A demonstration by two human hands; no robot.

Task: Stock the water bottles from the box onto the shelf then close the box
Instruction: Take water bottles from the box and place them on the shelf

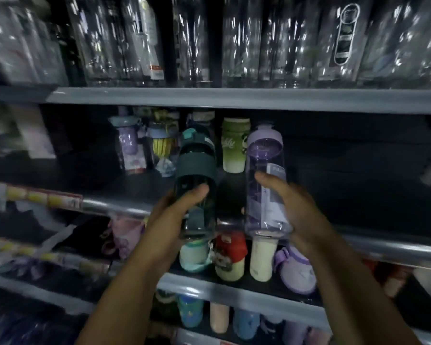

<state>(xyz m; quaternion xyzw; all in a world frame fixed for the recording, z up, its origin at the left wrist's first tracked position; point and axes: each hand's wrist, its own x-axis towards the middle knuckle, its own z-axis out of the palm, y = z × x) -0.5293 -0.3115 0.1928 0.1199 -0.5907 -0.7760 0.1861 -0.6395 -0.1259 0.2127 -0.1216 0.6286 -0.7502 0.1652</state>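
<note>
Clutching a green bottle (197,168) in the curled left grip (173,221), a purple bottle (264,158) wrapped in the right grip (297,215). Both upright, side by side, just apart, shelf edge (383,247) right behind the grips.

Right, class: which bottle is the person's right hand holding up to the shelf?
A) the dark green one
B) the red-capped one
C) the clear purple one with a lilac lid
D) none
C: the right hand grips the purple bottle, its thumb across the front, while the left hand holds the dark green bottle.
</note>
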